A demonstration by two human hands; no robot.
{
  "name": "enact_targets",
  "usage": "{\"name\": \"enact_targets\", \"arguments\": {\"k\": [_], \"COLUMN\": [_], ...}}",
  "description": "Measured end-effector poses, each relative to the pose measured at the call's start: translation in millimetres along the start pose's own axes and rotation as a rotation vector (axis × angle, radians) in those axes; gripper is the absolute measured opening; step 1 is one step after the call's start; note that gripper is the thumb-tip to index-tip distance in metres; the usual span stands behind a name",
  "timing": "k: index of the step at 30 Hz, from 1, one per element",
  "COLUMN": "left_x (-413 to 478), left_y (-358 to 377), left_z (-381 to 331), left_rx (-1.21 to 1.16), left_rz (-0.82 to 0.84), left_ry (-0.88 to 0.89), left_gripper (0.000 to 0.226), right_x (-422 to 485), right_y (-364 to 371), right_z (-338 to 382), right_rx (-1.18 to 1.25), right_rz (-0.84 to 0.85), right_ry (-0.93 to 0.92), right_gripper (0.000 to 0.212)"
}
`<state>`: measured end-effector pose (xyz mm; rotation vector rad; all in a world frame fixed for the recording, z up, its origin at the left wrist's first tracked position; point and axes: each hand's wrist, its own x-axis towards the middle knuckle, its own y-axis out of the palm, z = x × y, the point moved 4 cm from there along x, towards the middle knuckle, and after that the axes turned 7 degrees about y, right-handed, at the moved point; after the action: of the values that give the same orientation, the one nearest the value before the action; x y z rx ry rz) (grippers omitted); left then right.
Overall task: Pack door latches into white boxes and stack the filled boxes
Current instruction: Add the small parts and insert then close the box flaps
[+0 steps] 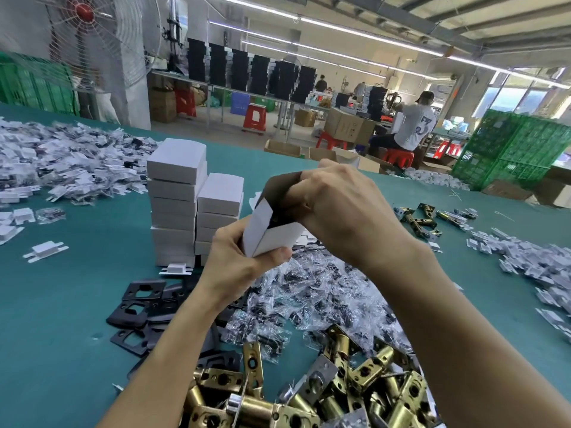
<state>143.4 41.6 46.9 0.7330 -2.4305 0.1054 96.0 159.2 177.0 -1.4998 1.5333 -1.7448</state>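
There is one open white box, held by two hands, the left hand and the right hand. Two stacks of shut boxes stand on the desk, a tall stack and a short stack. The gold latches and the little clear bags are too many to count. At least four black plates show. There is one big fan. One sitting person and two far people make three.

The right hand hides what the white box holds; latches cross the bottom edge.
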Motion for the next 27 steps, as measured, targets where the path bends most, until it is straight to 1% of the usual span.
{"name": "enact_targets", "arguments": {"k": [2,3,4,5,7,8,9,10,13,14,15,16,17,19,21,24,27], "left_x": [0,0,-1,-1,-1,0,0,1,1,1,1,1,1,1,2,0,-1], "left_y": [1,2,2,1,-3,-5,-7,-10,-16,-17,-17,-16,-16,-16,-15,-12,-12], "left_z": [6,9,13,16,21,22,23,24,29,29,29,28,28,27,28,27,32], "left_rx": [0.052,0.080,0.107,0.128,0.147,0.150,0.153,0.155,0.152,0.154,0.157,0.160,0.159,0.155,0.143,0.138,0.169], "left_rz": [0.026,0.037,0.041,0.033,-0.021,-0.058,-0.096,-0.136,-0.219,-0.224,-0.224,-0.222,-0.220,-0.223,-0.227,-0.217,-0.164], "left_ry": [-0.056,-0.087,-0.114,-0.136,-0.162,-0.168,-0.174,-0.183,-0.220,-0.222,-0.222,-0.221,-0.218,-0.218,-0.216,-0.218,-0.251], "left_gripper": [0.025,0.027,0.029,0.030,0.031,0.031,0.031,0.031,0.027,0.026,0.026,0.026,0.025,0.025,0.025,0.025,0.030], "right_x": [5,6,5,3,-6,-11,-16,-21,-43,-54,-64,-72,-78,-83,-86,-90,-84], "right_y": [10,16,20,21,25,31,42,57,111,125,135,142,147,151,151,152,142], "right_z": [-9,-13,-18,-23,-41,-52,-62,-72,-87,-88,-88,-89,-91,-94,-94,-96,-96], "right_rx": [0.022,0.088,0.180,0.282,0.475,0.527,0.527,0.471,0.176,0.100,0.035,-0.013,-0.036,-0.017,0.033,0.144,0.325], "right_rz": [0.112,0.154,0.152,0.088,-0.133,-0.196,-0.184,-0.083,0.476,0.624,0.734,0.809,0.845,0.827,0.779,0.708,0.603], "right_ry": [0.063,0.080,0.098,0.130,0.242,0.309,0.375,0.433,0.504,0.504,0.504,0.509,0.523,0.558,0.566,0.580,0.582], "right_gripper": [0.019,0.019,0.019,0.019,0.018,0.017,0.016,0.016,0.017,0.024,0.035,0.046,0.055,0.066,0.068,0.058,0.043]}}
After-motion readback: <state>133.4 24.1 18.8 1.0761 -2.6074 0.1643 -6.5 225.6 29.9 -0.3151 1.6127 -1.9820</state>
